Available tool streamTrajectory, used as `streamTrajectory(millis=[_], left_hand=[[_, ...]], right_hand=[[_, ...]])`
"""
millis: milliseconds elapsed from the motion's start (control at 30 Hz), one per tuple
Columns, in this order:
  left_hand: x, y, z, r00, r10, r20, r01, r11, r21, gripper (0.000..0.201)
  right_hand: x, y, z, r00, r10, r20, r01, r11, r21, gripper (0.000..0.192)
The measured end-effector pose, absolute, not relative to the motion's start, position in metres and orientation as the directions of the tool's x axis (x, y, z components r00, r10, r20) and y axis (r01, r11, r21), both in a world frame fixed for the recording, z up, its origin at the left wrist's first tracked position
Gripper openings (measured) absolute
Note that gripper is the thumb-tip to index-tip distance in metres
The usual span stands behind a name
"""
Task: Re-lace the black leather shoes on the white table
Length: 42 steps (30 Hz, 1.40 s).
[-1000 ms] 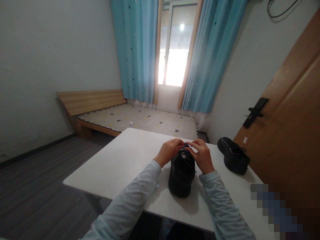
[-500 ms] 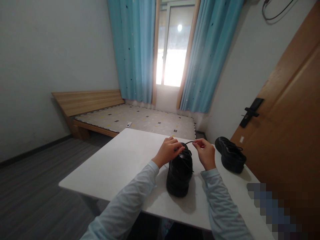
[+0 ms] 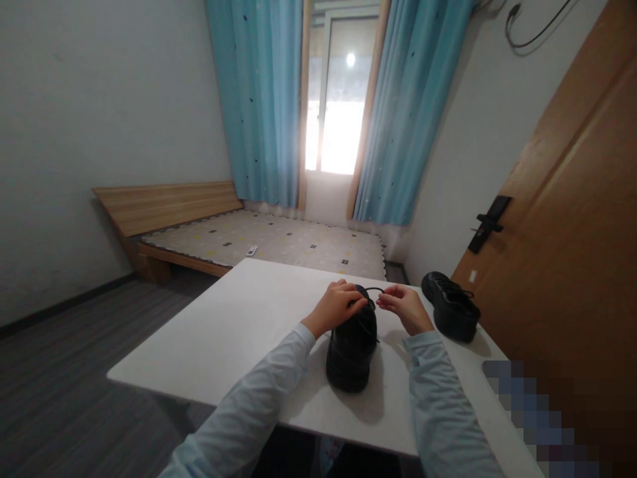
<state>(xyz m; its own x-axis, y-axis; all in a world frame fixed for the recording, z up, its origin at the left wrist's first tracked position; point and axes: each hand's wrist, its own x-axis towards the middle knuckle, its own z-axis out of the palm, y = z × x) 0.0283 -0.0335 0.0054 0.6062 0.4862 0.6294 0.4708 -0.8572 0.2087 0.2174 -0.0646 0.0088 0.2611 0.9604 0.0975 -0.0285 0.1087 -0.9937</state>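
A black lace-up shoe (image 3: 350,355) stands on the white table (image 3: 213,332) in front of me, its heel towards me. My left hand (image 3: 336,307) is closed over the shoe's left side near the lacing, its fingertips on the upper and partly hidden. To the right, my right hand (image 3: 407,309) pinches a black shoelace (image 3: 372,289), which arches from the far end of the lacing to the fingertips. Some of the lacing is covered by my left fingers.
Another black shoe (image 3: 454,311) rests on the table's right side, near the wooden door (image 3: 562,219). Beyond the table is a low bed (image 3: 279,232) with a small white remote (image 3: 251,250) on it. At the lower right, a patch is pixelated.
My right hand has lowered a little and come closer to the shoe, so the lace now bends in a loop. My left hand stays on the shoe. The whole view has shifted slightly.
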Motion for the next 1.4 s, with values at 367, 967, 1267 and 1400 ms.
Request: streamTrajectory(millis=[367,967,1267,1400], left_hand=[[0.028,-0.032,0.003,0.636,0.515,0.574,0.479,-0.847,0.23,0.021],[0.02,-0.03,0.009,0.711,0.479,0.516,0.433,-0.875,0.216,0.017],[0.019,-0.031,0.008,0.741,0.435,0.511,0.403,-0.897,0.18,0.012],[0.018,-0.032,0.007,0.737,0.441,0.512,0.4,-0.895,0.195,0.013]], right_hand=[[0.229,-0.07,0.01,0.108,0.993,-0.056,0.056,-0.062,-0.997,0.032],[0.226,-0.067,0.008,0.177,0.984,-0.019,0.009,-0.021,-1.0,0.031],[0.228,-0.068,0.008,0.165,0.986,-0.024,0.08,-0.037,-0.996,0.028],[0.225,-0.067,0.008,0.151,0.989,-0.007,0.132,-0.027,-0.991,0.026]])
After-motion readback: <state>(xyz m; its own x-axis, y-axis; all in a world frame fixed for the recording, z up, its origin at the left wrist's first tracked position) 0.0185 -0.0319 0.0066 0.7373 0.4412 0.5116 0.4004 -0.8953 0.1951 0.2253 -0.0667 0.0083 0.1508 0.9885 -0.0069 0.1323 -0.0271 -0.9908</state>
